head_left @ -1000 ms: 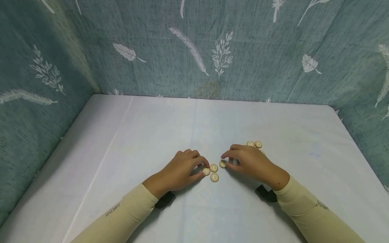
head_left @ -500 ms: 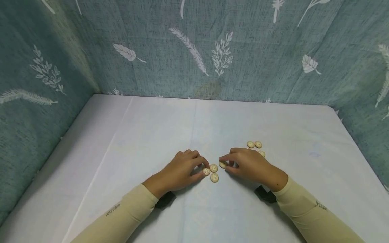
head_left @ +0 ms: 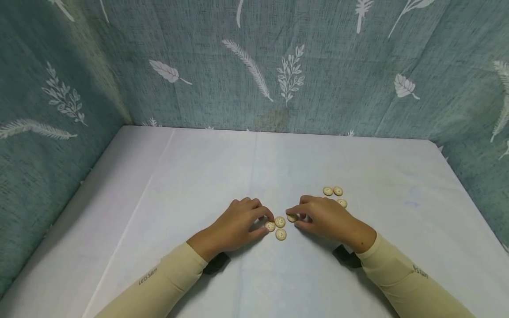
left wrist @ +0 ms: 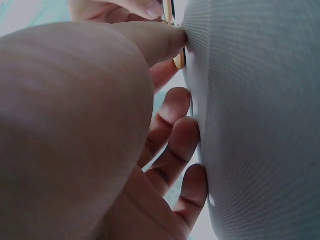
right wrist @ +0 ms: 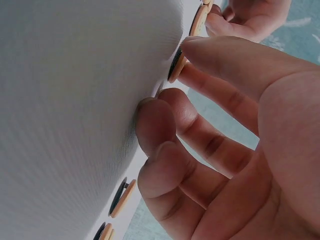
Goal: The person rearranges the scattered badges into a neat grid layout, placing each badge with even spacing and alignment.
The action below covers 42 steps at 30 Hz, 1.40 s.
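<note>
Small round pale wooden buttons lie on a white cloth. My left hand [head_left: 241, 225] has thumb and forefinger at the edges of the leftmost button [head_left: 270, 226], pinching it against the cloth. Two more buttons, an upper button [head_left: 280, 221] and a lower button [head_left: 280, 234], lie just right of it. My right hand [head_left: 328, 218] pinches another button [head_left: 292, 217] between thumb and forefinger, a short gap from that group. In the right wrist view this button [right wrist: 175, 72] stays at the cloth under the thumb tip. The left wrist view mostly hides the left hand's button behind the thumb.
Behind my right hand lie three more buttons, among them a button [head_left: 328, 191] at the back and a button [head_left: 342, 203] near the knuckles. The white cloth [head_left: 179, 176] spreads over the table. A green leaf-patterned curtain [head_left: 218, 88] stands along the back and sides.
My right hand has shifted slightly left and its thumb and forefinger have closed on the button. The buttons behind it show more fully. My left hand stays put.
</note>
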Tool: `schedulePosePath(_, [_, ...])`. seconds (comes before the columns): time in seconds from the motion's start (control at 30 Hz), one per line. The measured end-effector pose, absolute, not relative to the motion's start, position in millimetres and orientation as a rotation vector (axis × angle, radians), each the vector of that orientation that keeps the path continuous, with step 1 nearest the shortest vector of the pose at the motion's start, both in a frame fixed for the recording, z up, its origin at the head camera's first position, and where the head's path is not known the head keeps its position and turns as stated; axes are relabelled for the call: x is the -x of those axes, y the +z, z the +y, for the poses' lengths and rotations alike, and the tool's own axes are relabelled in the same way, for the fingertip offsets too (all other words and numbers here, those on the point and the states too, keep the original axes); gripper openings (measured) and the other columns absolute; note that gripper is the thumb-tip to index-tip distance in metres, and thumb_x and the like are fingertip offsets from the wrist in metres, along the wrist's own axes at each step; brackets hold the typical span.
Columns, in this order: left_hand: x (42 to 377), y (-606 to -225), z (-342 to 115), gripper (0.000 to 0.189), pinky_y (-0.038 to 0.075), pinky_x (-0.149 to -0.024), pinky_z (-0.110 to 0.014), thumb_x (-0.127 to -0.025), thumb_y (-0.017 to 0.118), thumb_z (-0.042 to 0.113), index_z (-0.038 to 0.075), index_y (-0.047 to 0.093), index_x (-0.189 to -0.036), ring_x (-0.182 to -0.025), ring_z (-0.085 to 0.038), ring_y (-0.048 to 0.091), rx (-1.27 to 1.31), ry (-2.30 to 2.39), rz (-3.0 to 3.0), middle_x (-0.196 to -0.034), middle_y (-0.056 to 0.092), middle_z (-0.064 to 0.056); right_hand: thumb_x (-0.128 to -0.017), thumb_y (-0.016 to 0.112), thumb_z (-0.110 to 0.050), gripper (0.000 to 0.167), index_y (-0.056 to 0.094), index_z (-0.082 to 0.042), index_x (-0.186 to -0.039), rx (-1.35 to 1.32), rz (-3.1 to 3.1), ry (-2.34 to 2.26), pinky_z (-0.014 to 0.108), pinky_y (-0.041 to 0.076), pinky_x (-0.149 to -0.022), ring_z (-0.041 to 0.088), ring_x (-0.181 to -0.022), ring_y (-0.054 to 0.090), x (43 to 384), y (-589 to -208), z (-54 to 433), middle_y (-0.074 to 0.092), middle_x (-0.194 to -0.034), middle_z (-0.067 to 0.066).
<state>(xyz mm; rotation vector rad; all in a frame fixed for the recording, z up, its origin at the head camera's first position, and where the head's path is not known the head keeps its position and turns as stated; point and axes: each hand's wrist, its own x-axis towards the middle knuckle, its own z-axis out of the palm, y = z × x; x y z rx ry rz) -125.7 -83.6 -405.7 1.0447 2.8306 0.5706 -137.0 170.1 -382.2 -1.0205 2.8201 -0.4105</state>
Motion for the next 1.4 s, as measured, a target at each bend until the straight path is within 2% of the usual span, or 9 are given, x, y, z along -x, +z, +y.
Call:
schedulePosePath(0.37, [125.5, -405.6, -82.4, 0.018, 0.041, -0.083, -0.038, -0.093, 0.071, 0.034, 0.028, 0.069, -0.111, -0.094, -0.012, 0.054, -1.036, 0.578, 2.829, -0.101, 0.062, 0.008, -0.087, 0.077, -0.021, 0.025, 0.078, -0.020, -0.112, 1.027, 2.847, -0.392, 0.017, 0.039, -0.055, -0.002, -0.064, 0.047, 136.1, -383.9, 169.9, 0.059, -0.083, -0.007])
schedulePosePath(1.4, [124.3, -406.0, -82.3, 0.019, 0.042, -0.083, -0.038, -0.092, 0.072, 0.033, 0.028, 0.069, -0.111, -0.091, -0.012, 0.053, -1.061, 0.570, 2.851, -0.101, 0.062, 0.008, -0.085, 0.079, -0.017, 0.022, 0.079, -0.020, -0.107, 1.026, 2.851, -0.412, 0.016, 0.042, -0.056, 0.000, -0.066, 0.055, 136.1, -384.2, 170.7, 0.061, -0.083, -0.007])
